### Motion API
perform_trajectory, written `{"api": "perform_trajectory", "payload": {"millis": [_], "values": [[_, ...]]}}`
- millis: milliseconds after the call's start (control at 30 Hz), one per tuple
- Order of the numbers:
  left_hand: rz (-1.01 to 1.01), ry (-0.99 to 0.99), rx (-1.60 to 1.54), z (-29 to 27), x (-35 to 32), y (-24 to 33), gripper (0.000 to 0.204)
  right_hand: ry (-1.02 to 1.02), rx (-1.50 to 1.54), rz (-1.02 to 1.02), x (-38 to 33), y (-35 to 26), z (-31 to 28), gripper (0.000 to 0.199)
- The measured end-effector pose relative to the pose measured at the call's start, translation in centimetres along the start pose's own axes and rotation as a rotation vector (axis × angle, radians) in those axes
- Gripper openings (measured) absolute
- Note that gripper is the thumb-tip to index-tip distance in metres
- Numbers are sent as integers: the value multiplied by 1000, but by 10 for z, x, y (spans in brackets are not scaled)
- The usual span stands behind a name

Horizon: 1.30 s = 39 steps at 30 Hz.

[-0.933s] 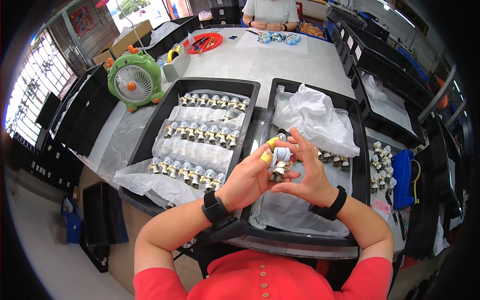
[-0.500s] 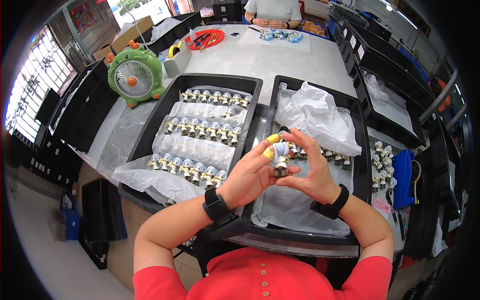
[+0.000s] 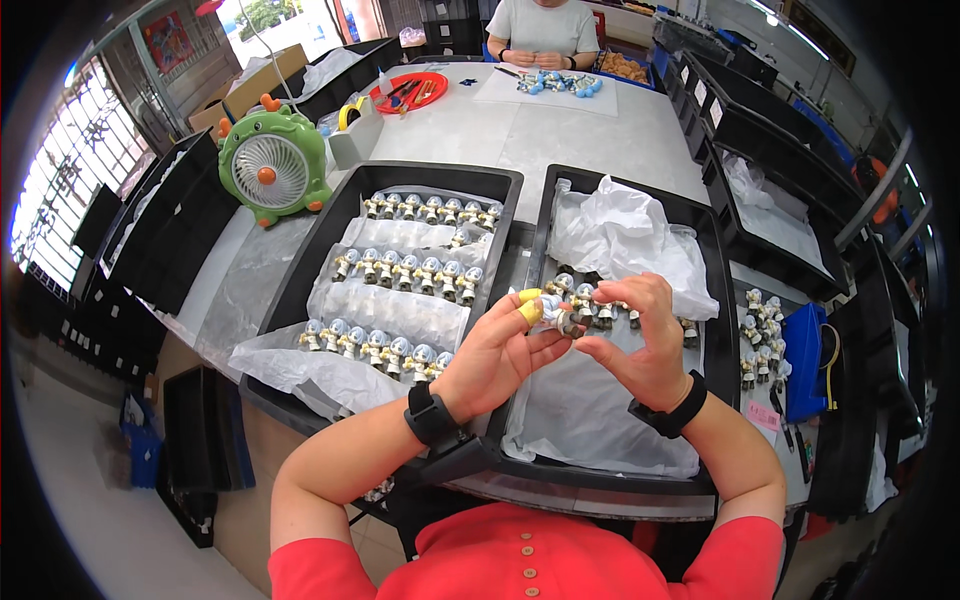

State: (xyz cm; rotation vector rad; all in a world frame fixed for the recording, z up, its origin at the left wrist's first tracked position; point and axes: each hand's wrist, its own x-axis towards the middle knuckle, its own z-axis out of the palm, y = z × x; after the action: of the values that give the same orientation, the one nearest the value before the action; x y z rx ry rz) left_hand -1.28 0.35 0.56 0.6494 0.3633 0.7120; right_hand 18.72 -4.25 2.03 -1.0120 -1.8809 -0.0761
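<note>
A green toy fan [image 3: 272,165] sits at the table's far left corner. The left black tray [image 3: 330,235] holds rows of little figurines [image 3: 410,272]. The left hand [image 3: 497,352] pinches one small figurine [image 3: 556,318] over the right tray [image 3: 715,300], near its middle. The right hand [image 3: 640,345] touches it from the right, fingers curled.

Only 1 view exists, a fisheye camera on the person's head. It looks steeply down, close above the black trays [image 3: 520,190].
</note>
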Motion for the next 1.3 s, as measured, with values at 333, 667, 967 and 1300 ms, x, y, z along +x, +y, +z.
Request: {"api": "perform_trajectory", "payload": {"millis": [333,667,967,1300], "values": [[-98,-5,51,-1,-1,-4,42,-55,71,119,0,-3,-7,32],[-159,-24,57,-7,2,-8,41,-77,140,143,3,-11,-4,32],[-79,-83,-43,-6,0,-2,33,-83,270,157,-2,-12,-1,32],[23,-91,93,7,-19,21,32,16,217,92,-5,-37,23,32]]}}
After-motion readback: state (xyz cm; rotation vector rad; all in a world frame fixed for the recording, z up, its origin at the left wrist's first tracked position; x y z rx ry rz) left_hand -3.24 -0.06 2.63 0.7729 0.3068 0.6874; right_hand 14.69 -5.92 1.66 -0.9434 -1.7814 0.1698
